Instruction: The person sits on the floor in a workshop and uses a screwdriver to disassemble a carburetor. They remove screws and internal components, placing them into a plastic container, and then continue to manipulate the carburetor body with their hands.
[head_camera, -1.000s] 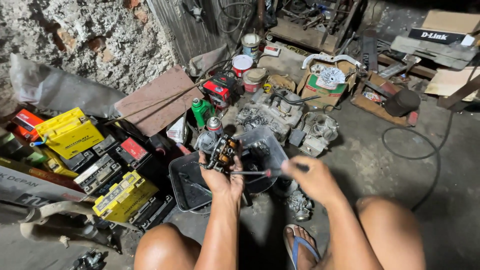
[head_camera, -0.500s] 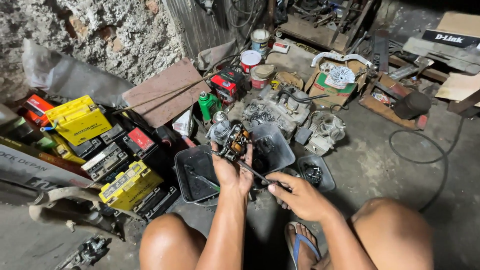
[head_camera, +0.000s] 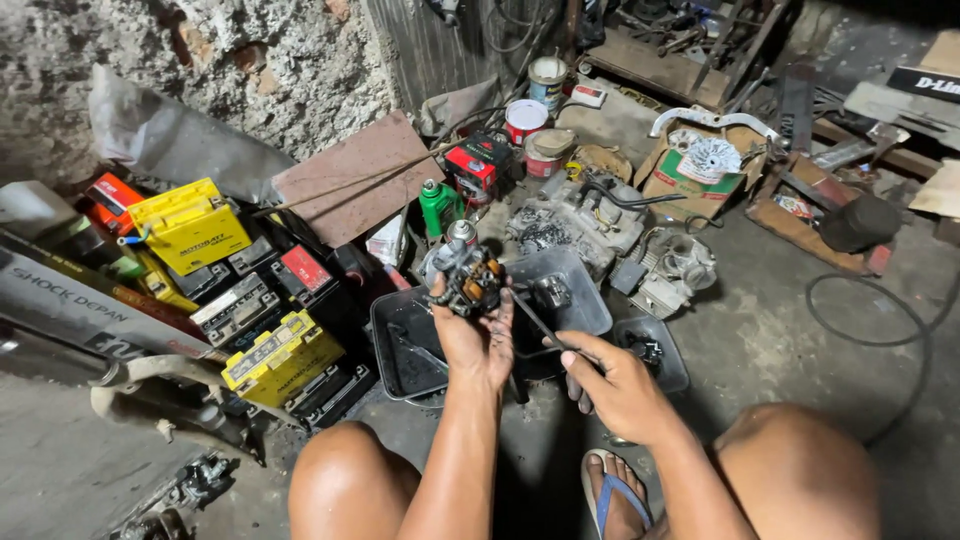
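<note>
The left hand (head_camera: 478, 340) is raised over the floor with its fingers curled tight around a small grimy metal carburettor with brass-coloured parts (head_camera: 465, 278), which stands out above the fingertips. The right hand (head_camera: 612, 385), just to the right of it and a little lower, pinches a thin dark screwdriver (head_camera: 533, 318) between thumb and fingers; the shaft slants up and left so that its tip lies against the carburettor's right side. Directly beneath the left hand sits a black rectangular plastic tray (head_camera: 400, 345), and behind the tool is a second grey plastic tray (head_camera: 580, 300) with a small dark part in it. A small oval dark dish holding metal bits (head_camera: 655, 352) lies just beyond the right hand. Past the carburettor stands a green plastic bottle (head_camera: 438, 205), and farther off a grey engine casing (head_camera: 585, 215). Well to the left of the left hand are stacked yellow and black vehicle batteries (head_camera: 235, 290). Near the right wrist, a foot in a blue-strapped sandal (head_camera: 615, 490) rests on the concrete.
</note>
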